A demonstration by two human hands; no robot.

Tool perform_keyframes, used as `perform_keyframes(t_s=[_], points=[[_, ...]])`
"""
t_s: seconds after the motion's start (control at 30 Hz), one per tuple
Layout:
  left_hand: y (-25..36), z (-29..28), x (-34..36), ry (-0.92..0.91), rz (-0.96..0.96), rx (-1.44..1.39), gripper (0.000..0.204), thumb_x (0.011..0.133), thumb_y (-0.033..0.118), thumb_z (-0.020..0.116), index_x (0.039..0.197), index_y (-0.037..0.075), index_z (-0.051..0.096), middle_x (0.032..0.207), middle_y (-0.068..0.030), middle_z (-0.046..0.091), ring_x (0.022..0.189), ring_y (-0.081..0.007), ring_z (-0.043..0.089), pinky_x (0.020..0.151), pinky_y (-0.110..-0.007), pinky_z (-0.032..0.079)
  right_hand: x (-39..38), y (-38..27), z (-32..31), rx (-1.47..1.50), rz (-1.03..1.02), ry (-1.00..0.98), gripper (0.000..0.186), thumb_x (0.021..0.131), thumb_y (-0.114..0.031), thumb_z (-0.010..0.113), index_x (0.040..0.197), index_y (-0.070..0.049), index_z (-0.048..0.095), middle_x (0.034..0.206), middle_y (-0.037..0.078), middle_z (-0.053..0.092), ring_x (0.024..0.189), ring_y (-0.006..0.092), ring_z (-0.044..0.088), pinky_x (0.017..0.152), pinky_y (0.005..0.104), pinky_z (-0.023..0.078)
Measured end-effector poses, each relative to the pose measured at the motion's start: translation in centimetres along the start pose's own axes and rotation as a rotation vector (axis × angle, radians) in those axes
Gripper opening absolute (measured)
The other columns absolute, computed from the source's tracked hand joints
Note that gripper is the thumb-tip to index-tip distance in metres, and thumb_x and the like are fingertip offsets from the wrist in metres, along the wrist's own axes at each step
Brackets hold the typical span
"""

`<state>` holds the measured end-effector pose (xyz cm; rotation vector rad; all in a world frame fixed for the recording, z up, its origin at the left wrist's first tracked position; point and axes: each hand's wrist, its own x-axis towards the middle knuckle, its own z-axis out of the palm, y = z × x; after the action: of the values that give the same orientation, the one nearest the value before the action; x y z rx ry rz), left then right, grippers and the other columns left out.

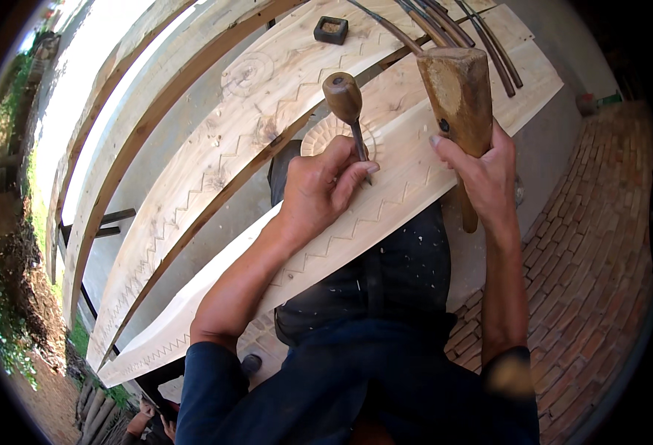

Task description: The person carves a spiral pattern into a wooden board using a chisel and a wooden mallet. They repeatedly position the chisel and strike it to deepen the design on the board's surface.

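My left hand [315, 184] is closed around the shaft of a carving chisel [343, 98] with a rounded wooden handle. The chisel stands tilted, its tip at the surface of a long pale wooden board [415, 156]. A zigzag line is cut along this board's near edge, and a round carved rosette [326, 135] shows beyond my left hand. My right hand [492, 176] grips a thick wooden mallet [454, 96], its worn head raised to the right of the chisel and its handle pointing down toward me. Mallet and chisel are apart.
Behind lies a second curved board [193, 204] with zigzag carving, and past it are curved beams [137, 141]. Several long-handled carving tools [445, 26] lie at the far right, near a small dark square box [331, 30]. Brick paving [571, 259] is at right; another person's hands [146, 415] show lower left.
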<state>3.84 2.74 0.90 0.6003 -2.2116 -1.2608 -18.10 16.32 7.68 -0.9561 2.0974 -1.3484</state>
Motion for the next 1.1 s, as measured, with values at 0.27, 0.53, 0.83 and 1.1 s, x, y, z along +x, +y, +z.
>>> perform_keyframes(t_s=[0.27,0.53,0.83,1.1], points=[[0.3,-0.3,0.7,-0.029,0.068,0.049,0.014,0.103,0.010,0.080,0.102,0.001,0.070,0.074,-0.0113,0.074,0.063,-0.0197,0.071,0.062,-0.033,0.055,2.0,-3.5,-0.2,-0.179,-0.283,0.035,0.053,0.085,-0.020,0.090,0.129,0.005,0.073,0.114,0.016,0.082,0.102,0.0233,0.078,0.095,0.0386,0.060],[0.5,-0.4,0.8,-0.020,0.119,0.053,0.017,0.101,0.011,0.082,0.098,0.001,0.070,0.071,-0.0115,0.071,0.060,-0.0223,0.070,0.059,-0.034,0.053,3.0,-6.5,-1.1,-0.249,-0.434,0.085,0.052,0.087,-0.019,0.091,0.132,0.001,0.073,0.113,0.015,0.082,0.106,0.0208,0.079,0.095,0.0366,0.061],[0.1,-0.2,0.3,-0.001,0.143,0.114,0.018,0.100,0.012,0.084,0.097,0.002,0.069,0.069,-0.0112,0.070,0.057,-0.0256,0.068,0.057,-0.036,0.052,3.5,-10.4,-1.2,-0.909,-0.859,0.034,0.044,0.092,0.000,0.085,0.135,-0.007,0.077,0.110,0.007,0.083,0.098,0.0191,0.078,0.089,0.0378,0.062],[0.1,0.0,0.5,-0.037,0.129,0.121,0.017,0.102,0.011,0.082,0.098,0.001,0.068,0.074,-0.0124,0.074,0.061,-0.0244,0.071,0.059,-0.035,0.054,4.0,-8.3,-2.8,-0.517,-0.749,0.096,0.066,0.080,0.003,0.084,0.142,-0.017,0.073,0.120,0.010,0.079,0.104,0.0311,0.077,0.092,0.0399,0.062]])
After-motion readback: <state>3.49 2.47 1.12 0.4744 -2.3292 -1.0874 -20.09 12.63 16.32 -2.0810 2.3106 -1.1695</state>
